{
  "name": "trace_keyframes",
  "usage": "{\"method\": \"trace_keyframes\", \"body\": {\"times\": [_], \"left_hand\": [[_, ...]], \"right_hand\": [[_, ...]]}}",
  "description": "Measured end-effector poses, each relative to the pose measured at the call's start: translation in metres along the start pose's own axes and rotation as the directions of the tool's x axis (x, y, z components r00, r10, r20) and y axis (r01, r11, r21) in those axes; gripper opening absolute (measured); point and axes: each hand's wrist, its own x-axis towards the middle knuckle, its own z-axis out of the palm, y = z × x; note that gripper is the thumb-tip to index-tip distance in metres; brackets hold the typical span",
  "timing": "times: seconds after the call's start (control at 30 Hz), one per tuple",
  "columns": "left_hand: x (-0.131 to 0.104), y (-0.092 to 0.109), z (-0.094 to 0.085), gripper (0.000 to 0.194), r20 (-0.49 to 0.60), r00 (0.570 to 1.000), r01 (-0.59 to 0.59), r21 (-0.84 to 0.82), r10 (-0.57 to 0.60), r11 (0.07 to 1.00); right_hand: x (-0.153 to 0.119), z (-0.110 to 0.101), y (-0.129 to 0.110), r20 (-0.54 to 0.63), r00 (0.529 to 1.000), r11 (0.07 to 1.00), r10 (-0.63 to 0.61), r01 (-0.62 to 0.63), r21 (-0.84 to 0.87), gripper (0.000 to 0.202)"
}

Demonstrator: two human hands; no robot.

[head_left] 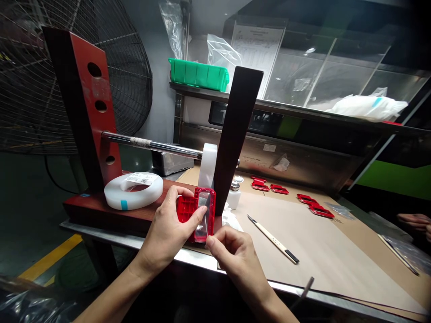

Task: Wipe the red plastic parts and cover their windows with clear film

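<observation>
My left hand (170,224) grips a red plastic housing (187,207) with a rectangular window, its thumb pressed on the window. Clear film (203,224) lies over that window, with glare on it. At the housing's lower right corner, my right hand (235,251) pinches thumb and forefinger together on what looks like the film's lower edge. Just above the housing hangs a roll of film (208,163), on a metal rod (158,147) between two uprights of a dark red wooden stand. Whether the film still joins the roll is hard to see.
A spare film roll (111,197) lies on the stand's base. On the bench are a craft knife (273,239), a white bottle (233,197) and several red housings (321,211). A green bin (198,75) sits on the shelf. Another person's hand (415,220) shows at right; a fan (131,67) stands left.
</observation>
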Motion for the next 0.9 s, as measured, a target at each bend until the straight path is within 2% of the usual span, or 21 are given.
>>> {"method": "trace_keyframes", "body": {"times": [0.17, 0.33, 0.47, 0.6, 0.7, 0.9], "left_hand": [[0.000, 0.000, 0.000, 0.033, -0.001, 1.000, 0.006, -0.006, -0.006, 1.000], [-0.002, 0.000, 0.000, 0.033, 0.003, 1.000, -0.001, -0.006, 0.001, 1.000], [-0.002, 0.000, 0.000, 0.033, -0.012, 1.000, -0.004, 0.016, 0.004, 1.000], [-0.002, 0.000, 0.000, 0.033, -0.045, 0.999, -0.019, 0.048, 0.021, 0.999], [-0.002, 0.000, 0.001, 0.032, -0.053, 0.998, -0.041, 0.059, 0.044, 0.997], [-0.003, -0.003, 0.001, 0.023, -0.061, 0.992, -0.106, 0.022, 0.107, 0.994]], "right_hand": [[-0.001, -0.004, 0.003, 0.034, 0.998, 0.999, -0.045, 0.045, 0.014, 0.038], [-0.006, -0.009, -0.005, -0.024, 0.977, 0.975, -0.212, 0.209, -0.076, 0.029], [-0.007, -0.007, -0.019, 0.099, 0.959, 0.936, -0.265, 0.280, -0.214, 0.009], [-0.003, -0.003, -0.023, 0.225, 0.925, 0.847, -0.306, 0.372, -0.380, 0.020], [-0.002, -0.001, -0.023, 0.275, 0.911, 0.784, -0.307, 0.406, -0.470, 0.025], [0.000, -0.002, -0.025, 0.317, 0.923, 0.727, -0.220, 0.371, -0.577, 0.026]]}}
